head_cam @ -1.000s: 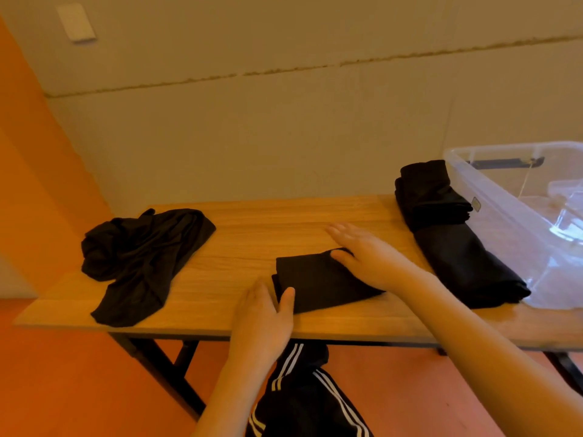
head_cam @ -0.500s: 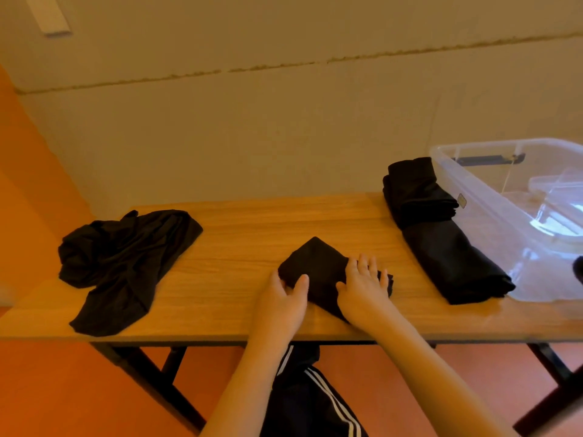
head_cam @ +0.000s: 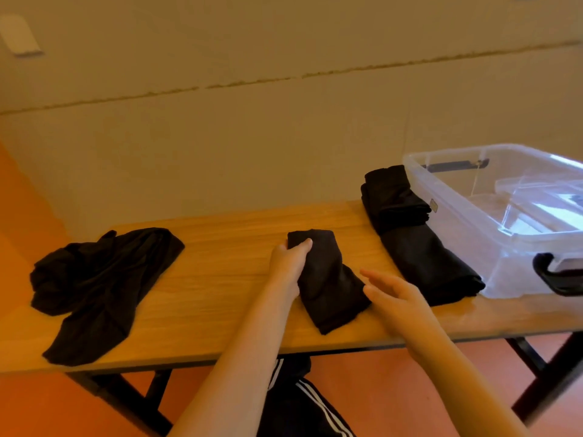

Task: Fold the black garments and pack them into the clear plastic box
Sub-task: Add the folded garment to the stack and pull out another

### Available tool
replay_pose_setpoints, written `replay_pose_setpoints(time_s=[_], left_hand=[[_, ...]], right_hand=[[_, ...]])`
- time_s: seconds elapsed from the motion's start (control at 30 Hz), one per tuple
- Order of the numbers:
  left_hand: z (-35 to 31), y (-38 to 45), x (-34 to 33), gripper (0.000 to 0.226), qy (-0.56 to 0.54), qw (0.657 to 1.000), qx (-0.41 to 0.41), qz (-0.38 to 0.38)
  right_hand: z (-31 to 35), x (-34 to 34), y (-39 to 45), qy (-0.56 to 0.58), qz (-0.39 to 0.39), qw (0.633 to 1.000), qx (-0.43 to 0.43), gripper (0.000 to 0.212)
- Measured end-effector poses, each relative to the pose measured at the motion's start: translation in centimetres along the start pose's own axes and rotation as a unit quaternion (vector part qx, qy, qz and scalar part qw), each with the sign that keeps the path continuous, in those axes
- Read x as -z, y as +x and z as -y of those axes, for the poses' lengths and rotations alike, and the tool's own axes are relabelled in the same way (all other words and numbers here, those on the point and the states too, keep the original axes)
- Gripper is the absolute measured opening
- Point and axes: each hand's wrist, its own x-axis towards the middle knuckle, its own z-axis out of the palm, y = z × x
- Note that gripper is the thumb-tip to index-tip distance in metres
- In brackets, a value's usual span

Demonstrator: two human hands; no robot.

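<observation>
A small folded black garment (head_cam: pixel 331 285) lies in the middle of the wooden table (head_cam: pixel 220 279). My left hand (head_cam: pixel 288 263) grips its far left end, thumb on top. My right hand (head_cam: pixel 394 293) hovers just right of it with straight fingers, holding nothing. A stack of folded black garments (head_cam: pixel 410 234) lies to the right, against the clear plastic box (head_cam: pixel 504 222). An unfolded black garment (head_cam: pixel 101 285) lies crumpled at the table's left end.
The clear box has black handles and a clear lid piece lying inside it. The wall stands close behind the table. Black table legs and my striped black trousers (head_cam: pixel 303 405) show below the front edge, over an orange floor.
The small garment has been turned and folded into a narrow strip. My left hand moved up to grip its far end. My right hand lifted off it to the right.
</observation>
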Motion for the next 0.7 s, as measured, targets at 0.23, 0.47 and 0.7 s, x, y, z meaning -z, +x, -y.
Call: replay_pose_setpoints(time_s=[0.23,0.47,0.7], left_hand=[[-2.6,-2.7,-0.4,0.02,-0.063,0.984,-0.068,0.153],[-4.8,-3.2,-3.2,0.02,-0.123,0.964,-0.043,0.232],[-2.5,-1.2,-10.6,0.03,-0.145,0.957,0.039,0.249]], right_hand=[[-0.7,1.4,3.9,0.133,0.091,0.987,-0.001,0.1],[-2.0,3.6,2.8,0.235,0.086,0.968,-0.006,0.093],[-1.6,8.3,0.9,0.294,-0.134,0.946,-0.023,0.014]])
